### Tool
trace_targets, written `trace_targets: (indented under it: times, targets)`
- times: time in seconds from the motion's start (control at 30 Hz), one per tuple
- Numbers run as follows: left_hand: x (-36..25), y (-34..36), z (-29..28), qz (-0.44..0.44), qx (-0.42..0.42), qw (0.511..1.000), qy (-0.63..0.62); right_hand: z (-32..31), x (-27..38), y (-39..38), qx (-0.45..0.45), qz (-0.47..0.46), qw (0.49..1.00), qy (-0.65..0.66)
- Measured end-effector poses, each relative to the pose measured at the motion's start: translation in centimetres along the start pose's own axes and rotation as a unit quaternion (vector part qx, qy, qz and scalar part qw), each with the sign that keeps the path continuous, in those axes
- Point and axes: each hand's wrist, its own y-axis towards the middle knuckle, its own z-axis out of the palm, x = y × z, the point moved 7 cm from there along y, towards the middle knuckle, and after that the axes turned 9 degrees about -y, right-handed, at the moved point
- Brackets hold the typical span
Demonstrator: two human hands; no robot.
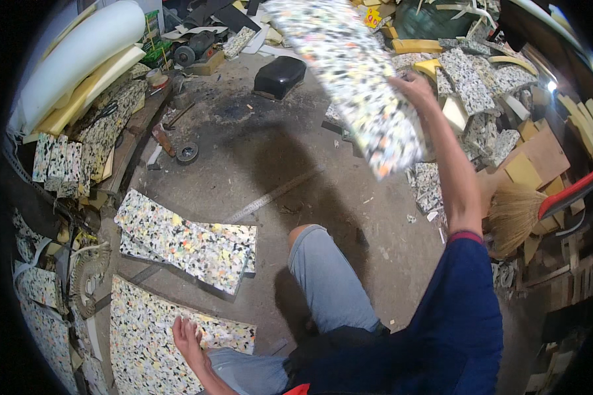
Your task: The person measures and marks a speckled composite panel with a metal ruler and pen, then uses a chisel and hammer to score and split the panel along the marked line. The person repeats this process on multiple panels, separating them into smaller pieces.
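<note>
Foam sheet (pixel 141 329): below the left hand (pixel 190 339), fingers loosely bent, nothing seen held; contact cannot be told. Two crossed foam strips (pixel 184 240): beyond that hand. Foam slab (pixel 349 72): aloft, right edge pinched by the right hand (pixel 414 91). Broom (pixel 519 209): right of this grip.

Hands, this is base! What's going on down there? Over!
Right hand: grip on long, multicoloured speckled foam slab, held up. Left hand: empty, over large, multicoloured speckled foam sheet. Possible obstacle: crossed, multicoloured speckled foam pieces lying ahead.
</note>
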Motion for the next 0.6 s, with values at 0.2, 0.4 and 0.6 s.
trace_targets:
  times: [0.2,0.4,0.6]
  targets:
    - [14.8,-0.2,-13.4,0.015,-0.217,0.91,0.352,8.5,-7.7,6.4,-0.114,-0.045,0.914,-0.386]
    - [15.5,-2.3,-10.6,0.104,-0.18,0.783,0.585,38.9,9.6,-19.6,0.314,-0.39,0.836,-0.223]
    - [11.2,-4.0,-7.1,0.044,-0.22,0.853,0.472,55.1,19.4,-33.2,0.369,-0.38,0.834,-0.158]
